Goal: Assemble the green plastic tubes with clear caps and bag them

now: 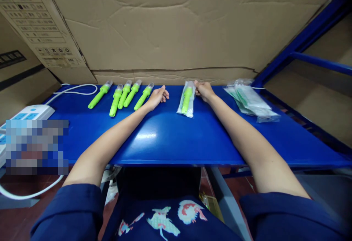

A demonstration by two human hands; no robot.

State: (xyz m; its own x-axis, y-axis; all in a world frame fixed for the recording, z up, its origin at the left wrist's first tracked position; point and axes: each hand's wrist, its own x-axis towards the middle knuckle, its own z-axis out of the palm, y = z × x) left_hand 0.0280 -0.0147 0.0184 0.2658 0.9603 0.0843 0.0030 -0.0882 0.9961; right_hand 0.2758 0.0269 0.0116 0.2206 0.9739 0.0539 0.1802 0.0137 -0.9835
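Note:
A clear plastic bag [180,110] lies on the blue table with a lime-green light stick [187,100] inside, its clear tip pointing away from me. My right hand [204,90] is at the bag's upper right edge, thumb and fingers closed on the plastic. To the left of the bag, my left hand [158,97] hovers near the tabletop, fingers loosely curled and apart, with nothing seen in it. Just beside it lies another green light stick [143,98]. Several more, including the leftmost light stick [99,96], lie in a slanted row further left.
A pile of flat plastic bags [251,102] lies on the right of the blue table [170,145]. A white power strip [35,113] and its cable [79,87] are at the left. Cardboard [165,32] walls the back; a blue metal frame [308,36] stands at the right.

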